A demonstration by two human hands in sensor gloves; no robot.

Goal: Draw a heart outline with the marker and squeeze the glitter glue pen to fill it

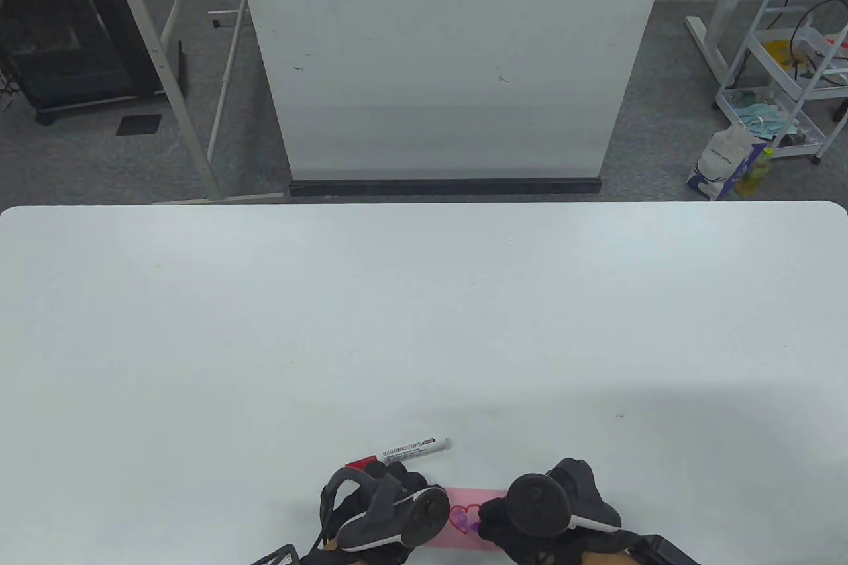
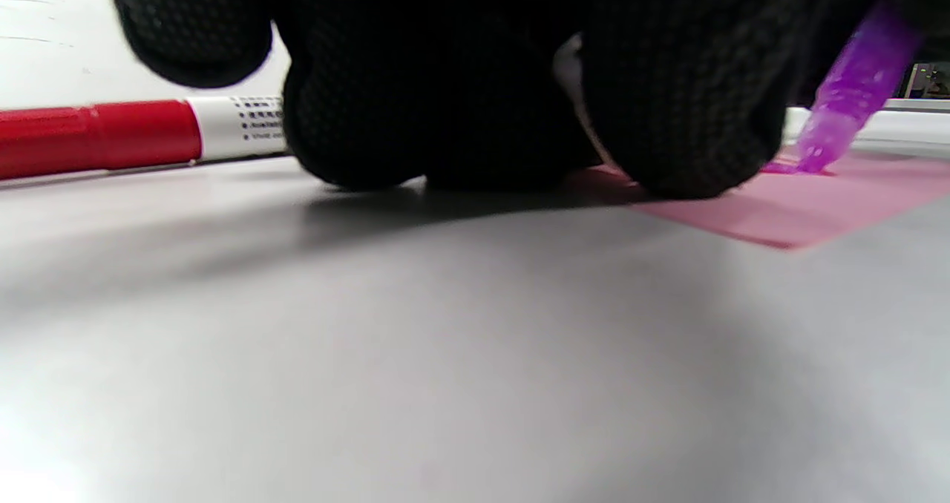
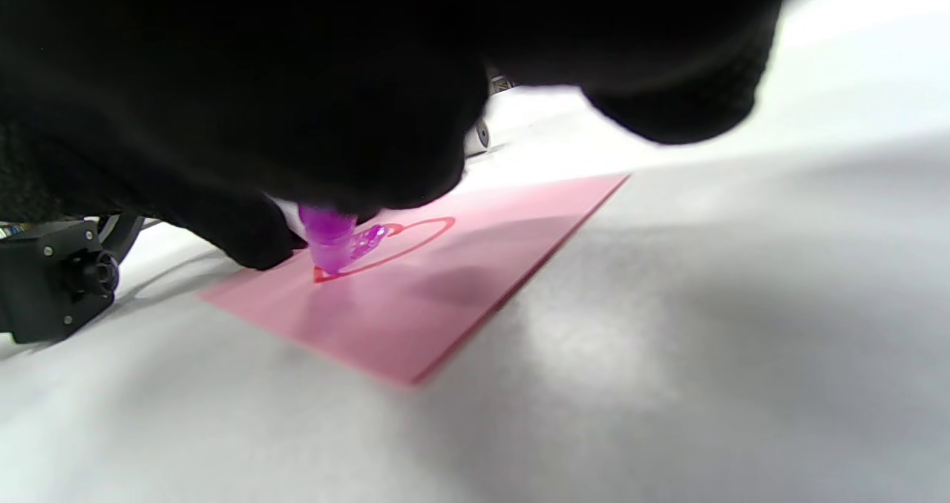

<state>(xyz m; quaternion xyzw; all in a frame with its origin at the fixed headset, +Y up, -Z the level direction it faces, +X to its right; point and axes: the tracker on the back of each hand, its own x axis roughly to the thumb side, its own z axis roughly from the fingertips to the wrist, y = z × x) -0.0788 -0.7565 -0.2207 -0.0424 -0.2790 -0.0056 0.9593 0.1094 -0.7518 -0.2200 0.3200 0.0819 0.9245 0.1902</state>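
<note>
A pink paper [image 1: 472,507] lies at the table's near edge, between my hands. On it is a red heart outline [image 3: 424,235] with purple glitter glue [image 1: 468,527] in its lower part. My right hand [image 1: 530,512] grips the purple glitter glue pen [image 3: 326,240], whose tip touches the paper at the heart's lower point. My left hand [image 1: 391,505] presses its fingertips [image 2: 683,139] down on the paper's left edge and the table. The marker [image 1: 404,449], with a white barrel and a red cap [image 2: 96,136], lies on the table just beyond the left hand.
The white table [image 1: 424,326] stretches far ahead and to both sides. A white board [image 1: 450,55] stands behind the table's far edge. The left wrist's black camera mount [image 3: 52,280] sits close to the paper's left side.
</note>
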